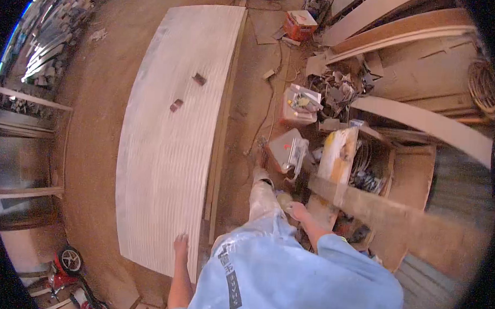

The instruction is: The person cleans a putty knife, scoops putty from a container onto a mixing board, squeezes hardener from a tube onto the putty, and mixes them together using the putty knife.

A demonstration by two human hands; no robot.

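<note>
A long white ribbed panel lies on a support to the left of my body. Over its near right edge is my left hand, its fingers curled in, with nothing visible in them. I cannot tell whether it touches the panel. Two small dark reddish-brown blocks, one block farther off and the other block nearer, sit on the panel. My right hand is at my right side with bent fingers, close to a pale yellowish object. Whether it grips that object is unclear.
A plastic box of tools and a lidded box stand to the right. Beyond are a scrap pile and an orange-and-white carton. A wooden board crosses the right side. A red wheeled machine stands lower left.
</note>
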